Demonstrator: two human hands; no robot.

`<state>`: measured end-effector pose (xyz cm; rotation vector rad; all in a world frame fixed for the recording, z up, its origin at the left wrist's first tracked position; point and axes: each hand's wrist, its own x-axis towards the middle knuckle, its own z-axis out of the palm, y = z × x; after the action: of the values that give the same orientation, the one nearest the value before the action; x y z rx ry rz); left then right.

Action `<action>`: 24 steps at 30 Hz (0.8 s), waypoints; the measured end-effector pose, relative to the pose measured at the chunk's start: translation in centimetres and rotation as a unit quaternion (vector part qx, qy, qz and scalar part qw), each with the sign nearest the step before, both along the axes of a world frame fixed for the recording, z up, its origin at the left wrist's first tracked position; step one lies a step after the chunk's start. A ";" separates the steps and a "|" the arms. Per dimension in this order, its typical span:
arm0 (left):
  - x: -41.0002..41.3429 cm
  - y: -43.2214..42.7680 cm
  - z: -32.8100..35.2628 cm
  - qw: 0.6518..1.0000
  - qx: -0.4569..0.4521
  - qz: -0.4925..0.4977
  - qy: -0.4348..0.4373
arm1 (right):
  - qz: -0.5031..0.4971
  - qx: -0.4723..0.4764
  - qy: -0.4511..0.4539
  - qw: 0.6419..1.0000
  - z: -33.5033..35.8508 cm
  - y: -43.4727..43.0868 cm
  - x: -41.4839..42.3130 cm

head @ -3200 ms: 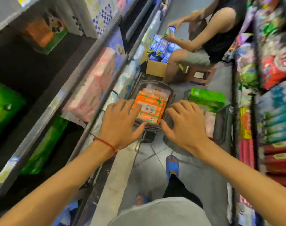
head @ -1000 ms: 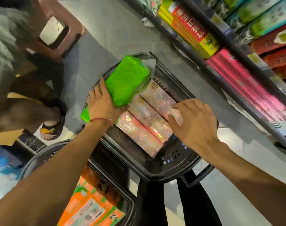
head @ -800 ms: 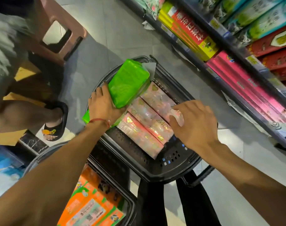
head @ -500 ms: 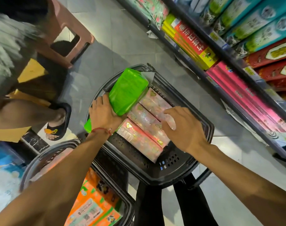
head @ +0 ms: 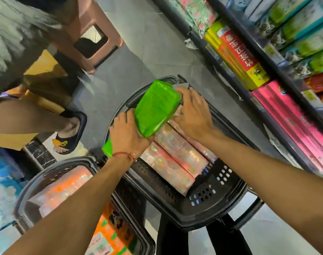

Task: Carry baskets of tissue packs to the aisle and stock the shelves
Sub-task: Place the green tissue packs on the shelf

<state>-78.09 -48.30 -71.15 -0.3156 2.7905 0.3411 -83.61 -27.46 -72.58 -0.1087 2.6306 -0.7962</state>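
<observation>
- Green pack (head: 157,107): shown tilted above the far half of the black basket (head: 212,207), over the pink packs (head: 175,159), and clasped between both hands.
- Left hand (head: 128,134): placed at the pack's near left corner. The grip is closed on the pack, with the thumb hooked round its near end and the fingers run along its left side. A red string (head: 125,155) is worn at the wrist.
- Right hand (head: 193,115): laid against the pack's right side. The grip is wide, with the fingers nearly straight and spread toward the far corner, pressed on rather than curled.
- Pink packs: laid side by side, lengthwise, in the basket; the farthest is partly covered by the right hand.
- Green piece (head: 107,149): seen at the basket's left rim under the left wrist, mostly hidden.
- Second basket (head: 46,173): set just beside the first, nearer and to the left, and filled with orange packs (head: 111,236).
- Shelf (head: 284,76): run along the right and stocked with pink, red-and-yellow and green packs.
- Stool (head: 94,39) and another person's sandalled foot (head: 70,133): seen on the floor to the left.
</observation>
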 end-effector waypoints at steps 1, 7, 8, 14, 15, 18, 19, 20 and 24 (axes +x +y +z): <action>0.1 -0.2 -0.2 1.000 0.003 -0.001 0.002 | -0.021 0.032 0.026 0.999 -0.4 0.2 -0.1; 0.0 -0.5 -0.6 1.000 -0.012 -0.023 -0.006 | 0.029 0.154 -0.076 0.985 -2.6 2.3 -0.3; -0.1 -0.4 -0.5 0.999 -0.017 -0.025 -0.013 | 0.042 0.162 -0.066 0.984 -2.7 2.4 -0.1; -0.7 -0.6 -0.2 0.999 0.006 -0.013 -0.031 | 0.102 0.218 -0.071 0.968 -2.1 2.4 0.4; -0.8 -0.7 -0.2 0.999 0.010 -0.009 -0.032 | 0.109 0.225 -0.081 0.965 -2.1 2.5 0.1; -1.1 -0.7 0.1 0.999 0.020 0.003 -0.036 | 0.120 0.244 -0.111 0.956 -1.9 2.4 -0.6; -1.1 -0.7 0.5 0.999 0.022 0.005 -0.032 | 0.118 0.248 -0.115 0.955 -1.9 2.4 -0.7; -1.2 -0.6 0.9 0.999 0.025 0.006 -0.026 | 0.115 0.249 -0.115 0.955 -1.8 2.4 -0.8; -1.5 -1.3 3.7 0.999 0.039 0.015 0.000 | 0.122 0.244 -0.126 0.954 -1.4 2.6 -1.1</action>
<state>-79.56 -49.61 -67.46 -0.3394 2.7656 0.4561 -84.76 -24.88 -73.97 -0.1771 2.4252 -0.0605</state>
